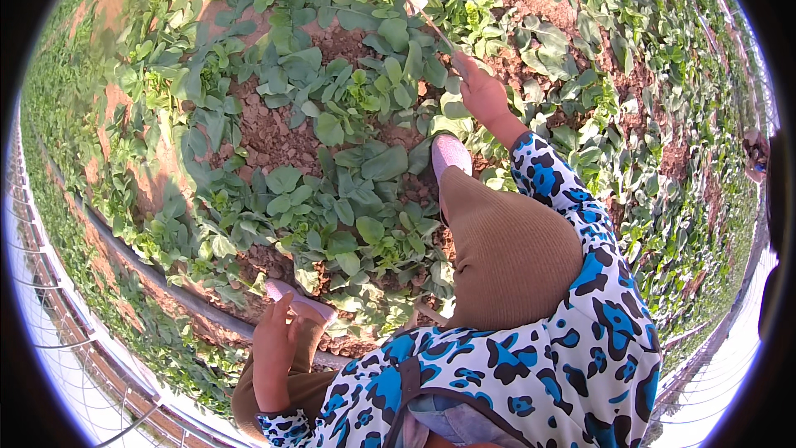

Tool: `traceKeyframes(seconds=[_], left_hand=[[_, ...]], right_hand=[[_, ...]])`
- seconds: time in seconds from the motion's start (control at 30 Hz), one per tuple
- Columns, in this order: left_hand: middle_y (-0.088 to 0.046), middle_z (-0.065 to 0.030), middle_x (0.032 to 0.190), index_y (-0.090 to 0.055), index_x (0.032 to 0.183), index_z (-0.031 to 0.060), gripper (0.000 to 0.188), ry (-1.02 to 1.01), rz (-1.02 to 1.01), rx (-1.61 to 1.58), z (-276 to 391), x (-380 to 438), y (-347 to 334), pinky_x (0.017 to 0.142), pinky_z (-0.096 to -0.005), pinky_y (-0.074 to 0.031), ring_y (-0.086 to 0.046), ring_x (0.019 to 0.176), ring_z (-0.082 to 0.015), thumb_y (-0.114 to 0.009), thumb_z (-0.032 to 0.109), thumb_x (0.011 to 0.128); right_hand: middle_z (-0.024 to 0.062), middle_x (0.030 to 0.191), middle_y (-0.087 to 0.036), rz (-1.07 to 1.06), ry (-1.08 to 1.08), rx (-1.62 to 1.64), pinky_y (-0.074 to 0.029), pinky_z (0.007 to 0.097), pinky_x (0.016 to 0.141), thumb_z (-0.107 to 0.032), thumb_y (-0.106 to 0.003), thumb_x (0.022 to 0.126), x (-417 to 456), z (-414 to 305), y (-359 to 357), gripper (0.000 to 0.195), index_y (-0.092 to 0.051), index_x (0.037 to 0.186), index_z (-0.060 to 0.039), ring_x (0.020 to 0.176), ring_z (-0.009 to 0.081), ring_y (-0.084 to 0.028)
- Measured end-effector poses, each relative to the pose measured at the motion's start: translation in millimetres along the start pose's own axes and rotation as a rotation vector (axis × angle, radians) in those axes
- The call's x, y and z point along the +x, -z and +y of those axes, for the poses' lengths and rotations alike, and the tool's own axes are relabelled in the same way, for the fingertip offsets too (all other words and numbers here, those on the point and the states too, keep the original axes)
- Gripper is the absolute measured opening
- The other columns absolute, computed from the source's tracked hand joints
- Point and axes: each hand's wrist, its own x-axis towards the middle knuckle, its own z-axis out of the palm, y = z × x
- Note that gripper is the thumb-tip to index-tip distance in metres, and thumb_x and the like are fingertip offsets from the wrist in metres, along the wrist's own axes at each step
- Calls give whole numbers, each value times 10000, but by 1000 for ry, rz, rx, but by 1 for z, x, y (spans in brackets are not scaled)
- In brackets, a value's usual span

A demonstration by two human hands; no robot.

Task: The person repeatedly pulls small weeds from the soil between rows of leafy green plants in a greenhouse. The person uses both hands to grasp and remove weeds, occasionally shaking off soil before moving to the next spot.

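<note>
Stretched forward among the leafy green plants (367, 165), my right hand (482, 93) grips the handle (461, 65) of a thin hand tool. Its slender shaft (433, 26) runs up and left to a pale tip (415, 5) in the leaves; the tip's exact shape cannot be told. My left hand (273, 345) is near my left knee, beside a pink shoe (300, 303). Nothing shows in it, and its fingers are partly spread. A second pink shoe (451, 155) stands among leaves below my right hand.
A dark pipe or hose (180, 298) curves through the plants at lower left. Reddish clods of soil (273, 134) show between the plants. Curved frame bars (56, 286) line the left rim. A small wooden piece (429, 312) lies near my right leg.
</note>
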Motion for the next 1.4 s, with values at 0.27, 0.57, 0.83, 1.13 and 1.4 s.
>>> traceKeyframes(seconds=[0.27, 0.57, 0.83, 1.13, 1.4], left_hand=[[-609, -177, 1074, -513, 1315, 107, 473, -59, 20, 31, -7, 0, -3, 745, -461, -503, -614, 897, -389, -647, 126, 863], [-610, -173, 1077, -516, 1313, 102, 465, -24, -1, -10, -10, 0, -5, 746, -456, -503, -613, 892, -389, -644, 129, 867], [-610, -167, 1070, -515, 1315, 111, 459, -40, 9, 27, -4, 0, -2, 745, -456, -504, -612, 889, -386, -640, 144, 875], [-606, -170, 1088, -515, 1310, 113, 450, -47, 4, 23, -4, 2, -3, 745, -465, -504, -615, 891, -387, -633, 145, 877], [-607, -169, 1094, -513, 1320, 116, 456, -39, 14, 25, -4, 4, 0, 747, -464, -506, -623, 890, -374, -630, 143, 880]], right_hand=[[186, 866, -658, -99, 24, 122, -523, 475, 670, -146, -577, 841, 11, -26, -13, 603, -372, 1397, -254, 763, 384, -651], [106, 851, -610, -443, -212, 713, -493, 347, 629, -191, -598, 907, 25, -53, -21, 554, -361, 1407, -198, 690, 197, -595], [106, 886, -620, -502, -361, 785, -490, 325, 673, -206, -590, 918, 6, -17, -14, 510, -400, 1392, -201, 734, 171, -594], [221, 1179, -613, -379, -127, 458, -478, 423, 904, -275, -562, 929, 20, 17, -24, 518, -382, 1412, -221, 1033, 384, -627], [236, 1031, -659, -271, -190, 383, -506, 441, 825, -297, -553, 926, -18, 48, -15, 510, -391, 1401, -211, 914, 398, -659]])
